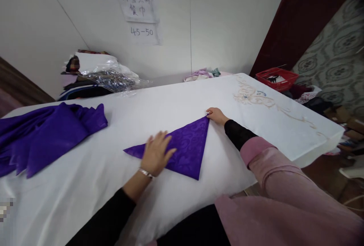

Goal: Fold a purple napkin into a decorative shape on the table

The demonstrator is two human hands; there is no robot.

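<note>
Near the middle of the frame, a folded purple cloth (pixel 187 149) lies on the white tablecloth (pixel 99 196), one point toward the left, one toward the bottom and one at the upper right. The right hand (pixel 216 116) has thumb and fingers together, clamped on that upper-right corner. The left hand (pixel 156 155) is over the cloth's left part, fingers apart; it is slightly blurred, and I can't tell how firmly it touches. White tablecloth stretches between the left point and the heaped purple fabric (pixel 57 136) at the left of the frame, and more lies above the fold, up to the plastic-covered pile (pixel 113 75) by the wall. Right of the right hand, the surface carries pale embroidery (pixel 246 97) and runs to its edge at the frame's right, with a red basket (pixel 280 86) just beyond its far side.
</note>
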